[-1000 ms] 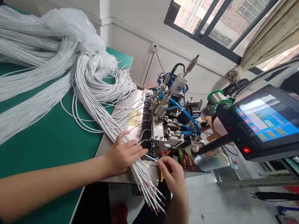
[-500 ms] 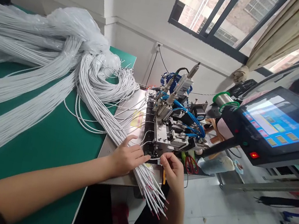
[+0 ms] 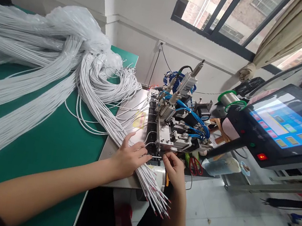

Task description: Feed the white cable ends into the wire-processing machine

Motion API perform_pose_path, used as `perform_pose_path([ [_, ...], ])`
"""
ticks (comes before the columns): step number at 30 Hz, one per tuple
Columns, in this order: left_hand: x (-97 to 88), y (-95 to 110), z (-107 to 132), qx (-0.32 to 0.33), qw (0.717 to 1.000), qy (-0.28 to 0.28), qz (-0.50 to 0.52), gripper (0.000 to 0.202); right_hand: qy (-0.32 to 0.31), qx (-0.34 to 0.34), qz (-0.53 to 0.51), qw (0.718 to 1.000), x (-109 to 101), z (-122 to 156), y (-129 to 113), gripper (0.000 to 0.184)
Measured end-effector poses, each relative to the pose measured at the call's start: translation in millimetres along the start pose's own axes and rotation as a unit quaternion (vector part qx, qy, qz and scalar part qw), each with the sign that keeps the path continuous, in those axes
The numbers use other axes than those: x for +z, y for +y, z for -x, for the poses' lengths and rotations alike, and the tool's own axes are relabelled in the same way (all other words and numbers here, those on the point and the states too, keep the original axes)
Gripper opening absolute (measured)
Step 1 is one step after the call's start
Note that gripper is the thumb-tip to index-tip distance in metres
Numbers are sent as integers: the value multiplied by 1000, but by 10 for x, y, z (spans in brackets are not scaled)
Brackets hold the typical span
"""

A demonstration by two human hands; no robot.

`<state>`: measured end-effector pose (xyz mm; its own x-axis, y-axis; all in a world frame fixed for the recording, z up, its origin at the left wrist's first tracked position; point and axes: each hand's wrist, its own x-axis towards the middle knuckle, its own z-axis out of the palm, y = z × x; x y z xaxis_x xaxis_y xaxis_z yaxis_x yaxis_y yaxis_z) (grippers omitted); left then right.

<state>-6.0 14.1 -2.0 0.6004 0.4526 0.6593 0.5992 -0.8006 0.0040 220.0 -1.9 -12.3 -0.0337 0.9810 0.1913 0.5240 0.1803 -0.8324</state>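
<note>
My left hand [image 3: 129, 157] lies flat with fingers spread on a bundle of thin white wires [image 3: 152, 190] whose red-tipped ends hang over the front of a metal plate [image 3: 110, 148]. My right hand [image 3: 174, 169] pinches the end of a single white wire [image 3: 155, 156] and holds it at the front of a small machine [image 3: 171, 131] with blue air hoses and metal clamps. The wire runs leftwards from my fingertips to the bundle under my left hand.
Large bundles of white wire [image 3: 30, 69] and a plastic bag [image 3: 73, 24] cover the green table [image 3: 47, 145]. A touchscreen panel [image 3: 284, 125] with a red lit button stands at the right. Red-handled scissors [image 3: 195, 166] lie beside the machine. Bare floor is lower right.
My right hand has moved up and forward from the bundle's loose ends to the machine's front, carrying the single wire. My left hand has stayed on the bundle.
</note>
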Motion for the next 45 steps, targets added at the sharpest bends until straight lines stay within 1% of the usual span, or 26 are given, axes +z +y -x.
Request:
perform_pose_path([
  [5, -8, 15, -3, -19, 1000, -8, 0, 33, 8, 11, -18, 1000, 1, -4, 4, 29],
  [8, -5, 18, -11, -17, 1000, -9, 0, 33, -9, 34, -68, 997, 23, -18, 39, 30],
  [10, 1, 20, -19, -17, 1000, -4, -3, 30, -18, 62, -128, 990, 60, -26, 84, 31],
  [13, 10, 25, -29, -19, 1000, 3, -6, 27, -11, 115, -206, 972, 139, -26, 145, 31],
  [16, 9, 29, -29, -18, 1000, -3, -7, 26, 3, 155, -252, 955, 204, -11, 167, 32],
  [19, -4, 29, -20, -15, 1000, 2, -9, 24, 10, 166, -276, 947, 229, 19, 176, 35],
  [21, -13, 29, -12, -12, 1000, 11, -10, 24, 15, 158, -262, 952, 221, 52, 187, 36],
  [24, -19, 28, -4, -7, 1000, 22, -10, 24, 41, 129, -205, 969, 169, 129, 180, 36],
  [27, -18, 29, -1, -9, 1000, 21, -8, 25, 83, 93, -130, 984, 74, 222, 110, 35],
  [29, -16, 30, 0, -13, 1000, 18, -7, 25, 87, 78, -92, 989, 3, 278, 41, 35],
  [33, -8, 26, 8, -18, 1000, 21, -5, 26, 53, 57, -47, 996, -111, 355, -73, 33],
  [37, 4, 17, 17, -32, 999, -2, -21, 28, 34, 9, 7, 999, -171, 396, -167, 28],
  [39, 5, 15, 18, -36, 999, -8, -29, 26, 15, -12, 22, 1000, -188, 409, -233, 24],
  [45, -28, 21, 5, -29, 999, 17, -21, 23, -69, -54, 49, 995, -184, 380, -453, 13],
])
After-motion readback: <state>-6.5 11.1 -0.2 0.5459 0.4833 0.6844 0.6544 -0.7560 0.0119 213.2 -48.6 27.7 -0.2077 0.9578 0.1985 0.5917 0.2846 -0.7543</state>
